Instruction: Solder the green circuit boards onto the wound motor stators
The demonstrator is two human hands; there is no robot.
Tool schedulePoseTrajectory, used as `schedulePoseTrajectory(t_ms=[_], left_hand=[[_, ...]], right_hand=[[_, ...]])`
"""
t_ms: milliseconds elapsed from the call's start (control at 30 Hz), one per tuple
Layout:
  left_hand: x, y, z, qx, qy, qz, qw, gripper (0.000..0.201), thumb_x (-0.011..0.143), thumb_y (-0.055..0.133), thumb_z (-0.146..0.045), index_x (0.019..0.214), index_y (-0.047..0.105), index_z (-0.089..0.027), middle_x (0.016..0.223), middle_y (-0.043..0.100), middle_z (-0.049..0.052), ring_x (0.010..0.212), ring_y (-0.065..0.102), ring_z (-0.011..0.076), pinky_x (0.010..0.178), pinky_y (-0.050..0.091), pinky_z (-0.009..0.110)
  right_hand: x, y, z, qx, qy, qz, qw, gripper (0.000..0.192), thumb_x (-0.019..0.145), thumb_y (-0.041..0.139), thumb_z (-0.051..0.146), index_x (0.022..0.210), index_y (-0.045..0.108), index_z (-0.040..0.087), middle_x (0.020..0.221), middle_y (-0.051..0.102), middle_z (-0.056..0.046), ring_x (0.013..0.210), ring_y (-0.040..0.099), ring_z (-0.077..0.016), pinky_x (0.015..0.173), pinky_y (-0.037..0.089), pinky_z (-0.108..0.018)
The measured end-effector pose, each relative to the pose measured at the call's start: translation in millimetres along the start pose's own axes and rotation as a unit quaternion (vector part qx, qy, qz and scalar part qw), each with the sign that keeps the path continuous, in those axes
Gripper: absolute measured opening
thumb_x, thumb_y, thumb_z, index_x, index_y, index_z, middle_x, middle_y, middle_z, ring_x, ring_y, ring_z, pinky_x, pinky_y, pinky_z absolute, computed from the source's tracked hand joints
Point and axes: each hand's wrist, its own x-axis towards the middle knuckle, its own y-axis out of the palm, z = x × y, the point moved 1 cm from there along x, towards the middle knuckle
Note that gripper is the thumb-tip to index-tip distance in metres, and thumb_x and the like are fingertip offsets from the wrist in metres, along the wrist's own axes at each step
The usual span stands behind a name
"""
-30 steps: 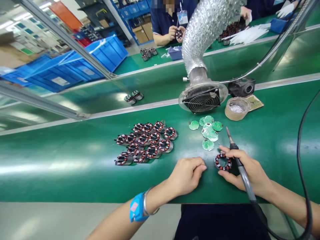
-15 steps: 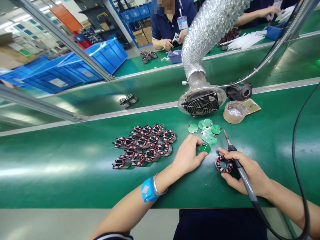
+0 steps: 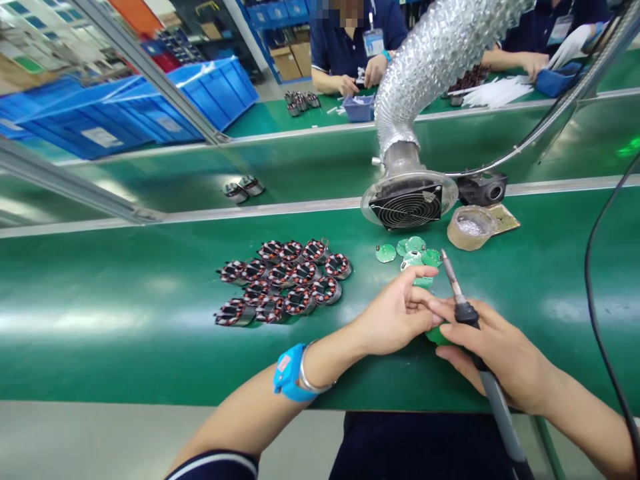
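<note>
**Green disc held between two hands, lower centre-right of frame**

Small round green circuit board (image 3: 436, 334): only an edge shows, on the glossy green surface (image 3: 125, 320), pinched between both hands. Left hand (image 3: 397, 313): fingers curled, tips on the board, blue wrist strap behind. Right hand (image 3: 493, 353): closed around a black-handled soldering iron (image 3: 463, 308), tip pointing up-frame. Just above: loose pile of matching green round boards (image 3: 413, 252). Left of centre: cluster of copper-wound red-and-black stator rings (image 3: 285, 283). Upper centre: silver ribbed extraction duct with grilled fan mouth (image 3: 407, 203); beside it, a tape roll holding silvery solder scraps (image 3: 470, 228).
</note>
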Motion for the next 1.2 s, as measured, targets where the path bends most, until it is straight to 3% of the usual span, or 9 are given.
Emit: schedulePoseTrajectory(t_ms=[167, 333, 500, 600, 767, 933, 1067, 1133, 1200], left_hand=[[-2, -30.8, 5, 0.207, 0.108, -0.043, 0.971, 0.053, 0.068, 0.050, -0.001, 0.119, 0.049, -0.016, 0.115, 0.066, 0.012, 0.102, 0.064, 0.0210, 0.090, 0.048, 0.037], [4, -45.3, 22, 0.344, 0.105, 0.098, 0.928, 0.066, 0.073, 0.054, -0.002, 0.135, 0.039, -0.020, 0.131, 0.061, 0.010, 0.123, 0.054, 0.0230, 0.104, 0.039, 0.044], [7, -28.4, 40, 0.381, 0.139, 0.039, 0.913, 0.089, 0.072, 0.077, -0.030, 0.145, 0.026, -0.025, 0.130, 0.063, 0.008, 0.128, 0.049, 0.0264, 0.107, 0.032, 0.046], [2, -14.9, 50, 0.375, 0.142, -0.001, 0.916, 0.084, 0.073, 0.076, -0.032, 0.143, 0.029, -0.024, 0.127, 0.063, 0.009, 0.117, 0.057, 0.0258, 0.103, 0.037, 0.044], [-7, 1.4, 66, 0.358, 0.116, -0.132, 0.917, 0.072, 0.075, 0.075, -0.040, 0.133, 0.038, -0.018, 0.120, 0.060, 0.013, 0.103, 0.061, 0.0249, 0.091, 0.049, 0.043], [-10, -6.6, 67, 0.378, 0.141, -0.098, 0.910, 0.075, 0.075, 0.074, -0.028, 0.138, 0.033, -0.019, 0.116, 0.059, 0.011, 0.102, 0.060, 0.0236, 0.089, 0.052, 0.041], [-11, -28.6, 54, 0.371, 0.157, -0.026, 0.915, 0.046, 0.087, 0.057, -0.017, 0.131, 0.044, -0.019, 0.111, 0.063, 0.010, 0.091, 0.064, 0.0171, 0.083, 0.055, 0.034], [-10, -37.9, 46, 0.361, 0.176, -0.018, 0.916, 0.022, 0.091, 0.053, -0.020, 0.112, 0.060, -0.017, 0.101, 0.067, 0.009, 0.086, 0.065, 0.0154, 0.081, 0.054, 0.031], [-7, -42.3, 39, 0.350, 0.206, -0.013, 0.914, 0.013, 0.091, 0.057, -0.024, 0.094, 0.067, -0.017, 0.091, 0.070, 0.007, 0.085, 0.065, 0.0156, 0.080, 0.053, 0.029]], right_hand=[[-20, -4, -3, -0.017, 0.064, -0.108, 0.992, 0.046, 0.082, 0.069, 0.018, 0.123, 0.048, 0.025, 0.121, 0.066, -0.010, 0.104, 0.064, -0.0260, 0.083, 0.058, -0.042], [-26, 2, -5, -0.038, 0.110, -0.136, 0.984, 0.053, 0.079, 0.074, 0.021, 0.124, 0.047, 0.024, 0.118, 0.068, -0.011, 0.101, 0.065, -0.0277, 0.079, 0.057, -0.043], [-19, 11, -7, -0.030, 0.098, -0.122, 0.987, 0.049, 0.082, 0.071, 0.023, 0.125, 0.047, 0.025, 0.118, 0.067, -0.010, 0.097, 0.065, -0.0262, 0.080, 0.057, -0.042], [-13, 11, -10, -0.022, 0.093, -0.110, 0.989, 0.049, 0.082, 0.071, 0.026, 0.125, 0.048, 0.026, 0.119, 0.067, -0.010, 0.097, 0.065, -0.0259, 0.080, 0.057, -0.042], [-9, 9, -16, -0.004, 0.080, -0.086, 0.993, 0.046, 0.084, 0.069, 0.025, 0.125, 0.048, 0.026, 0.118, 0.067, -0.009, 0.094, 0.064, -0.0240, 0.079, 0.057, -0.040], [-10, 12, -19, -0.004, 0.079, -0.112, 0.991, 0.046, 0.082, 0.072, 0.029, 0.123, 0.051, 0.027, 0.113, 0.069, -0.008, 0.095, 0.064, -0.0239, 0.082, 0.056, -0.041], [-8, 13, -19, -0.013, 0.082, -0.102, 0.991, 0.052, 0.077, 0.076, 0.037, 0.122, 0.053, 0.026, 0.109, 0.071, -0.007, 0.091, 0.065, -0.0238, 0.079, 0.057, -0.039], [-8, 12, -18, -0.014, 0.082, -0.095, 0.992, 0.056, 0.075, 0.077, 0.043, 0.122, 0.053, 0.025, 0.111, 0.070, -0.008, 0.091, 0.064, -0.0246, 0.079, 0.056, -0.040], [-7, 9, -16, -0.010, 0.081, -0.097, 0.992, 0.059, 0.073, 0.078, 0.046, 0.121, 0.053, 0.025, 0.116, 0.068, -0.010, 0.095, 0.063, -0.0262, 0.081, 0.056, -0.042]])
